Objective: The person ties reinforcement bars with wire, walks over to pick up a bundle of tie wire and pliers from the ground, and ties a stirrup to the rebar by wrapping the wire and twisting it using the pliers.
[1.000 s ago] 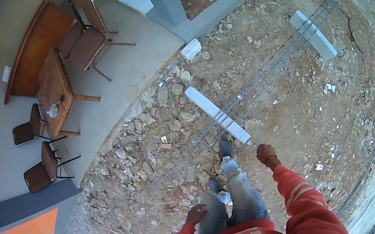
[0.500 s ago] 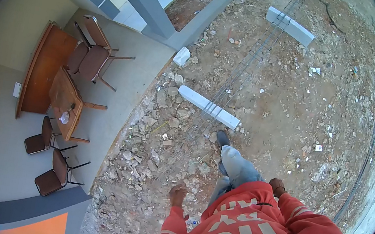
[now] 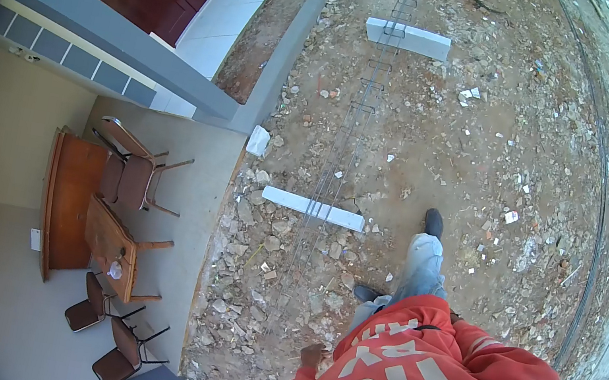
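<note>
My left hand (image 3: 311, 354) hangs low at my left side above the stony ground, its fingers loosely apart and nothing seen in it. Only a sliver of my right hand (image 3: 454, 317) shows past the red sweatshirt (image 3: 450, 375); its fingers are hidden. Ahead of me a long rebar cage (image 3: 359, 111) lies across two pale concrete beams. The nearer beam (image 3: 349, 219) is just ahead and left of my legs; the farther beam (image 3: 425, 44) lies up the path. Neither hand touches them.
Broken rubble (image 3: 271, 245) covers the ground at left. Beyond it, a porch holds a wooden table (image 3: 112, 234) and several brown chairs (image 3: 135, 182). A white block (image 3: 258, 140) lies by the low grey wall (image 3: 281, 65). Dark cable-like lines (image 3: 597, 239) run along the right.
I have stepped forward, one foot now well ahead on the right. The view has turned so the beams and porch sit farther left. My right hand has slipped mostly behind the sweatshirt.
</note>
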Motion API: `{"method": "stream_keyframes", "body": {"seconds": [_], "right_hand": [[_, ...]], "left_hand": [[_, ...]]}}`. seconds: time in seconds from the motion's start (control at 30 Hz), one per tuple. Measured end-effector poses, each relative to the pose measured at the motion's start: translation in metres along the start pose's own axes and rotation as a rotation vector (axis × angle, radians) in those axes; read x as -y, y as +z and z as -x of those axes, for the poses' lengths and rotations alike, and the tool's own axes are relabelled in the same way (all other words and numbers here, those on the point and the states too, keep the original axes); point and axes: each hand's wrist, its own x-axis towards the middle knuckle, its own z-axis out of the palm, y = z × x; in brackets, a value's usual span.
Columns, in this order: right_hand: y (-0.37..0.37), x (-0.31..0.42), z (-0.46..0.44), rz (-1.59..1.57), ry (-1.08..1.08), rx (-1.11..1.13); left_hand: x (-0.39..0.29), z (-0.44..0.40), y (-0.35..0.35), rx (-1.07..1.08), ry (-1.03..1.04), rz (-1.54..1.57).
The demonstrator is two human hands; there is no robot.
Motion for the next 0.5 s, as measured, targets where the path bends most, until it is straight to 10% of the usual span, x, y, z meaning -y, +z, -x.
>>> {"method": "stream_keyframes", "body": {"seconds": [0.37,0.5], "right_hand": [[-0.12,0.042,-0.176,-0.068,-0.031,0.108],[-0.296,0.128,-0.227,0.33,-0.335,-0.056]], "left_hand": [[-0.251,-0.112,0.254,-0.034,0.165,-0.052],[-0.318,-0.085,0.43,0.202,0.398,-0.455]]}}
